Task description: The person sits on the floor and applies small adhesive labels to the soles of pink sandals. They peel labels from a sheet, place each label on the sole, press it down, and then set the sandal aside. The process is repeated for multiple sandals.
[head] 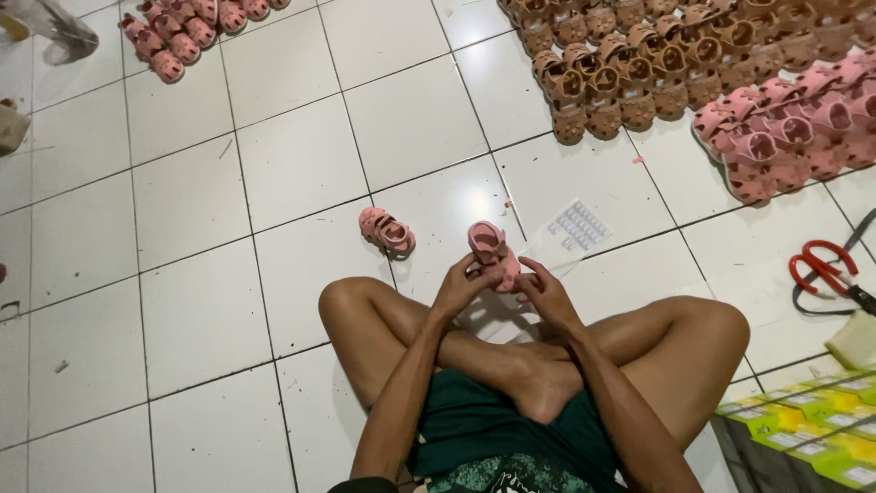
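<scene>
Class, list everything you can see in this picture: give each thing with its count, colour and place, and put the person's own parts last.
held sandal: one, pink, in both hands above the crossed legs
loose sandal: one, pink, on the floor ahead of the left knee
brown sandals: many, in rows, top right
pink sandals, right: many, in rows beside the brown ones
pink sandals, far: a short row, top left
sticker sheet: one, white, on the floor right of the held sandal
scissors: one pair, red handles, right edge
boxes: several, yellow-green, bottom right
floor: white tiles
left hand: on the held sandal
right hand: on the held sandal
</scene>
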A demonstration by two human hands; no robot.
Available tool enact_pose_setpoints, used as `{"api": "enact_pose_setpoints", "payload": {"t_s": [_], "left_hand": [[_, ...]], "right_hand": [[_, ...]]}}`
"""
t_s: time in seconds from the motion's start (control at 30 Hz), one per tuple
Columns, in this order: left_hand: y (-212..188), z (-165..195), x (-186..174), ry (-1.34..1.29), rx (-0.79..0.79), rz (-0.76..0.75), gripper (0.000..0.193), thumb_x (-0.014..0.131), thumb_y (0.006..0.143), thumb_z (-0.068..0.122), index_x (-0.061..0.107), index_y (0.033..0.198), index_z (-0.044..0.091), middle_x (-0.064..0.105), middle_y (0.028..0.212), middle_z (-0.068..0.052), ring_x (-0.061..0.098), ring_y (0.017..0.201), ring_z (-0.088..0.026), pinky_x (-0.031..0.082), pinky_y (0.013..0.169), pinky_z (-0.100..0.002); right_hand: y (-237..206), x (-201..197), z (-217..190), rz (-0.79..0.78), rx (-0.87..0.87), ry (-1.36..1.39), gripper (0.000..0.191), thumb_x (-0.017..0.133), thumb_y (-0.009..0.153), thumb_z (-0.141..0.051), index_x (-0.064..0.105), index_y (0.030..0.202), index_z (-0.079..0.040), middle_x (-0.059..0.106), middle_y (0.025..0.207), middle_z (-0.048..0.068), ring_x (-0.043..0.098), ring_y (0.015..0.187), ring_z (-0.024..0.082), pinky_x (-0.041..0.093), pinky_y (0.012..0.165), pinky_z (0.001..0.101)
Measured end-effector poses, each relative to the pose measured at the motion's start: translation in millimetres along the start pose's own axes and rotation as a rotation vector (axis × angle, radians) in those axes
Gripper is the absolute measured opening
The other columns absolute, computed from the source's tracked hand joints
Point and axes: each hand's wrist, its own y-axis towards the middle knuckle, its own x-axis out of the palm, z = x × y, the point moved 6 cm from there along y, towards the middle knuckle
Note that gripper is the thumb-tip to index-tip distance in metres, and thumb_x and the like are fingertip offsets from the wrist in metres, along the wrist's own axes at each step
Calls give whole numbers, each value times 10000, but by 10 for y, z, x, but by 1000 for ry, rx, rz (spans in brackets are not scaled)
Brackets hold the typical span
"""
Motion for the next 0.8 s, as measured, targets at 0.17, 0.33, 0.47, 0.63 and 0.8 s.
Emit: {"api": "enact_pose_setpoints", "payload": {"t_s": [0.17, 0.33, 0.47, 0.63, 0.8], "left_hand": [[-54, -25, 206, 43, -44, -49, 532, 805, 896, 256, 563, 1263, -43, 648, 1236, -152, 670, 1148, -210, 576, 978, -331], [-52, -66, 162, 8, -115, -2, 552, 794, 863, 251, 538, 1260, -35, 626, 1242, -133, 671, 1145, -216, 589, 872, -333], [28, -60, 70, 4, -32, 80, 531, 795, 884, 234, 545, 1264, -41, 633, 1214, -135, 659, 1098, -200, 582, 868, -313], [130, 31, -152, 10, 4, 244, 552, 774, 872, 188, 496, 1290, -43, 626, 1192, -140, 643, 1047, -192, 576, 856, -318], [240, 170, -509, 290, -46, 377, 636, 716, 846, 229, 453, 1368, -20, 613, 1257, -150, 666, 1093, -248, 575, 884, -356]], "right_hand": [[-46, -24, -84, -47, -45, 169, 590, 670, 966, -136, 445, 1490, 16, 726, 1127, 148, 721, 991, 182, 613, 832, 303], [-43, 13, -115, -109, -50, 136, 620, 666, 958, -154, 450, 1530, -51, 716, 1167, 127, 690, 978, 172, 572, 796, 287], [-49, 19, -102, -101, -16, 78, 585, 663, 967, -176, 473, 1514, -87, 715, 1205, 94, 694, 1027, 149, 580, 823, 284], [-176, -26, -82, 53, 33, -349, 553, 746, 918, -269, 606, 1428, -108, 760, 1192, 113, 739, 1038, 224, 605, 863, 344], [-276, -29, -324, 204, -351, -824, 695, 801, 837, -253, 522, 1450, -84, 526, 1452, 255, 523, 1311, 430, 467, 1058, 490]]}}
